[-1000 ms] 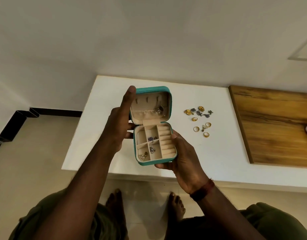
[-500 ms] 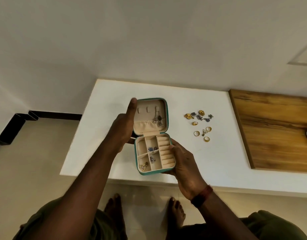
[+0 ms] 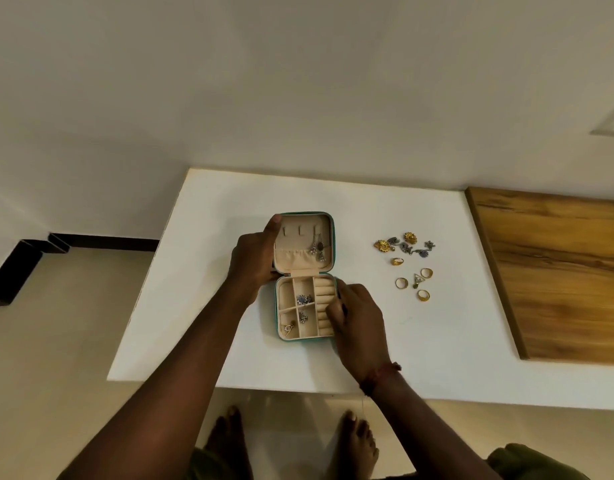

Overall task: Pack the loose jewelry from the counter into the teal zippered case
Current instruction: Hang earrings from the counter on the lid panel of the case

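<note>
The teal zippered case point(image 3: 277, 308) lies open on the white counter point(image 3: 437, 341), its beige lid tipped back. Earrings hang in the lid point(image 3: 317, 251); small pieces sit in the tray compartments point(image 3: 304, 299). My left hand point(image 3: 255, 261) grips the lid's left edge, thumb on its rim. My right hand point(image 3: 357, 320) holds the tray's right side, fingers over the ring rolls. Loose jewelry lies to the right on the counter: gold and blue-grey earrings point(image 3: 404, 244) in a row, gold rings point(image 3: 413, 280) and a small pendant point(image 3: 417, 280) below them.
A wooden board point(image 3: 555, 271) covers the counter's right part. A white wall point(image 3: 298, 81) stands behind. The counter's near edge runs just above my bare feet point(image 3: 291, 441) on the tiled floor.
Both hands have lowered the open case from the air down onto the counter. My right hand shifted from under the case to its right side.
</note>
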